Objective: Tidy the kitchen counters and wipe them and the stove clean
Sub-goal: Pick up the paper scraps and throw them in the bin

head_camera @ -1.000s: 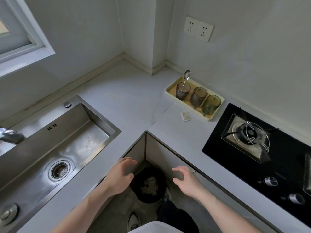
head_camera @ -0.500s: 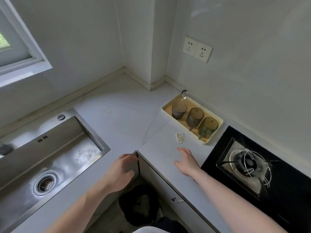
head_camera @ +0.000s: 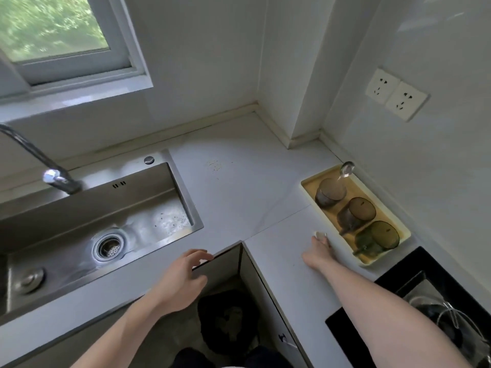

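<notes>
Right hand (head_camera: 317, 254) fingertips on small packet (head_camera: 320, 235) — left hand (head_camera: 183, 277) well apart.

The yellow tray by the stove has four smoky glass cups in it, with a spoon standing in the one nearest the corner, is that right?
Not quite: the yellow tray holds three smoky glass cups, not four. The head view shows them in a row, and the spoon does stand in the one nearest the corner.

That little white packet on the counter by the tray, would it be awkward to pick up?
Probably a bit: the small flat white packet lies flush on the smooth grey counter, so the right hand may need to slide it. It looks light and likely floppy.
</notes>
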Demonstrator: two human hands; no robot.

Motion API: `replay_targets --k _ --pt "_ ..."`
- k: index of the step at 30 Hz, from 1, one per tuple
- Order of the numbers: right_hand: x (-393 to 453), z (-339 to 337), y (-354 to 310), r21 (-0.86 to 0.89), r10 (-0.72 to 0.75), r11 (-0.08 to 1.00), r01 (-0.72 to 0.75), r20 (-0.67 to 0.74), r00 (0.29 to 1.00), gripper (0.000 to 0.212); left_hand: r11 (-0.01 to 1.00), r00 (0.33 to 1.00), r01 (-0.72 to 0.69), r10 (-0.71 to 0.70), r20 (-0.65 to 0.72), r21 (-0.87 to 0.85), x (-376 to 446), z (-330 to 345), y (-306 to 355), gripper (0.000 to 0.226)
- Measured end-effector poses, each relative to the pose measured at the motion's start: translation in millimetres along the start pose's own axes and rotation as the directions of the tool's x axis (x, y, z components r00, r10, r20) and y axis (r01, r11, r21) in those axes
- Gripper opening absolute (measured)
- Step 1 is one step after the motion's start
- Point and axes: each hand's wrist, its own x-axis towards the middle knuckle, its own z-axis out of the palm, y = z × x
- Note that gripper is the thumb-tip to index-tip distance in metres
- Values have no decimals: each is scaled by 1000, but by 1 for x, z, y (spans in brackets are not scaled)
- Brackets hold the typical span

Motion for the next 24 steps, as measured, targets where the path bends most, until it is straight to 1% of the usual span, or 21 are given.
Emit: replay_targets --k 2,4,6,9,11,12,14,16,19,22,24 --pt "-3 -4 -2 -12 5 1000 -5 -27 1000 74 999 999 32 -32 -10 -4 -6 -2 -9 45" --pt "-14 -6 -3 -8 -35 999 35 -100 994 72 998 998 55 -55 -7 -5 -9 -2 -16 44" --pt "-33 -5 -6 85 -95 990 111 -177 980 66 998 998 68 -68 2 16 -11 -1 -23 44" --pt "-77 9 -16 248 -213 928 277 -254 943 57 987 995 87 -92 30 137 -11 4 -39 49" --pt "-110 28 -24 304 -305 874 379 -265 915 52 970 992 98 -114 57 224 -9 4 -51 53" --pt "-126 40 -27 325 -335 854 407 -254 907 50 962 990 98 -121 76 256 -7 3 -59 55" --pt "-150 67 -34 348 -363 843 411 -198 911 47 948 984 107 -143 102 298 -2 0 -71 58" --pt "-166 100 -40 368 -324 862 350 -133 937 44 926 976 100 -163 146 365 3 -4 -84 63" --pt "-180 147 -44 418 -165 900 126 59 984 44 884 966 51 -162 202 464 11 -11 -102 72" --pt "-188 181 -47 415 -15 907 -65 185 983 49 835 959 -58 -106 263 548 16 -19 -121 81" --pt "-192 200 -51 408 64 899 -157 232 970 50 794 956 -117 -74 285 596 16 -26 -135 93"
